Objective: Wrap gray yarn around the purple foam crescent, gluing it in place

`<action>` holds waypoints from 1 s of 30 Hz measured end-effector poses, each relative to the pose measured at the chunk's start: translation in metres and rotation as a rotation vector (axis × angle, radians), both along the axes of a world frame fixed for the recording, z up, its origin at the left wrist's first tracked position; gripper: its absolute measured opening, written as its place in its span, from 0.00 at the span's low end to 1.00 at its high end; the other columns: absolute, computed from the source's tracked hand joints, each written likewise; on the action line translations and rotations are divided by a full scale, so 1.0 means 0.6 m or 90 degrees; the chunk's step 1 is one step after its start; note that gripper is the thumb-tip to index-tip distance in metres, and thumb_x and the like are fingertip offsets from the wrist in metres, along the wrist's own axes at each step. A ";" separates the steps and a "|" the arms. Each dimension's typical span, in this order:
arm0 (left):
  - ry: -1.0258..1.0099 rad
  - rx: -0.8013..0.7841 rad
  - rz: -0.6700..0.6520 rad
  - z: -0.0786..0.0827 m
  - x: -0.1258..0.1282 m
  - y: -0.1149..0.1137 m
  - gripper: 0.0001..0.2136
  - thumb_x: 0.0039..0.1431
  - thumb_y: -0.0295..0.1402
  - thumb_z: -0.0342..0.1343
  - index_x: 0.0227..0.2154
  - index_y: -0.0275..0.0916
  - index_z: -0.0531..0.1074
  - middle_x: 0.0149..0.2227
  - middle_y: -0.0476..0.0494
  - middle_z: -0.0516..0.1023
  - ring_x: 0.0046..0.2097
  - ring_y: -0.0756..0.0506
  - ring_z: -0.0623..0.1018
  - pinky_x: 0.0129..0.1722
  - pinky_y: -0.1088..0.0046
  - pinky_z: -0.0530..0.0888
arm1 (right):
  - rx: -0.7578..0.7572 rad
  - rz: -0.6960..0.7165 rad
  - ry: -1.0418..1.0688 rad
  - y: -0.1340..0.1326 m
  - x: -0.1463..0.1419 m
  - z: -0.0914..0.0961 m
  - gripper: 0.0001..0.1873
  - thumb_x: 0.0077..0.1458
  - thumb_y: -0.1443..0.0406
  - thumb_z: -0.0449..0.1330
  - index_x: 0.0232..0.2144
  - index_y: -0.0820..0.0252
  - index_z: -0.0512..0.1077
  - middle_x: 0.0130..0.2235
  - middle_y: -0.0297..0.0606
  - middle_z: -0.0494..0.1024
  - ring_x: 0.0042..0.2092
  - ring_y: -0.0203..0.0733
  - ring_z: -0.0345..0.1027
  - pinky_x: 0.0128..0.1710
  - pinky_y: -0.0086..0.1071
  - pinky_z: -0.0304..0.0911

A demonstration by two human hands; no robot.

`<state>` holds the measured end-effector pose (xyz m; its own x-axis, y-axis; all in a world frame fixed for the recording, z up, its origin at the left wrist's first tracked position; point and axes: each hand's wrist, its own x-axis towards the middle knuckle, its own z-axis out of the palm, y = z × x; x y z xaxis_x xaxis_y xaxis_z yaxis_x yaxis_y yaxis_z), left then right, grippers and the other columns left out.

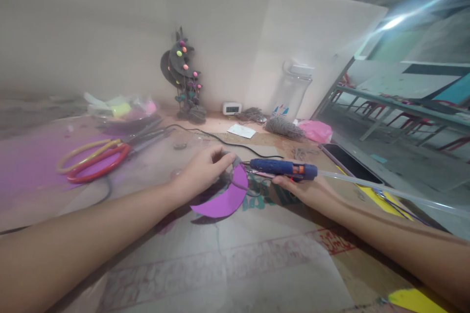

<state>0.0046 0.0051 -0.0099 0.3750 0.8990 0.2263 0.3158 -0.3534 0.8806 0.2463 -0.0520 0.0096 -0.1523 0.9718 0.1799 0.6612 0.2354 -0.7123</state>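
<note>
My left hand (211,168) pinches the upper tip of a purple crescent moon cutout (229,198), where grey yarn (237,159) is wound around it. A loose strand of the yarn hangs across the crescent's face. In my right hand (293,187) is a blue hot glue gun (281,167), its nozzle at or very near the wrapped tip; I cannot tell if they touch. A long clear glue stick (382,190) sticks out of the gun's back toward the right. Below the hands lies a cardboard sheet (279,264) with printed marks, partly under pale paper.
Red-and-yellow-handled scissors (99,156) lie left. Behind stand a decorated grey moon ornament (181,71), a small digital clock (232,108) and a clear bottle (292,90). A grey yarn skein (284,127), a pink bag (316,131) and a phone (352,162) are to the right.
</note>
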 end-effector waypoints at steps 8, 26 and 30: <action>-0.005 -0.014 0.003 -0.001 0.000 -0.001 0.14 0.61 0.43 0.51 0.25 0.38 0.66 0.24 0.52 0.71 0.27 0.50 0.70 0.29 0.74 0.65 | 0.026 -0.004 -0.032 0.002 -0.002 0.005 0.17 0.50 0.51 0.61 0.35 0.56 0.77 0.33 0.38 0.82 0.35 0.50 0.76 0.34 0.38 0.73; -0.008 -0.010 -0.012 0.006 0.006 -0.005 0.13 0.61 0.41 0.51 0.25 0.38 0.67 0.24 0.52 0.70 0.27 0.50 0.68 0.29 0.73 0.64 | 0.110 -0.094 -0.027 0.066 0.037 0.050 0.20 0.57 0.52 0.56 0.34 0.61 0.77 0.27 0.37 0.76 0.29 0.40 0.69 0.27 0.30 0.62; -0.015 -0.030 -0.025 0.003 0.005 -0.004 0.14 0.61 0.42 0.50 0.25 0.38 0.66 0.24 0.53 0.69 0.27 0.50 0.68 0.29 0.74 0.63 | 0.086 -0.169 -0.126 0.137 0.032 0.071 0.17 0.48 0.54 0.64 0.35 0.61 0.78 0.32 0.41 0.80 0.35 0.46 0.73 0.34 0.33 0.65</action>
